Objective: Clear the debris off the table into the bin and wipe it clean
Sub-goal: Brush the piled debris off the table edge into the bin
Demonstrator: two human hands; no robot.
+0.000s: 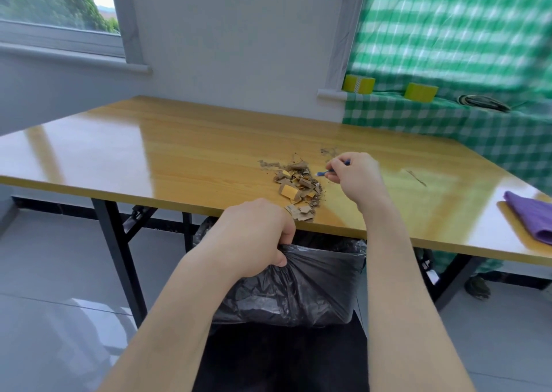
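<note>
While the bin (301, 290), which is lined with black plastic, is gripped at its rim by the left hand (254, 239) just under the near edge of the table (167, 152), a thin blue tool (324, 173) is pinched by the curled fingers of the right hand (354, 176). Its long axis is laid from far right to near left, and its tip is pointed at the debris (298, 187). The pile is stretched from far to near, and its near end is found at the table edge above the bin. A purple cloth (531, 217) is laid well apart at the right.

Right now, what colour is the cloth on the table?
The cloth is purple; head view.
</note>
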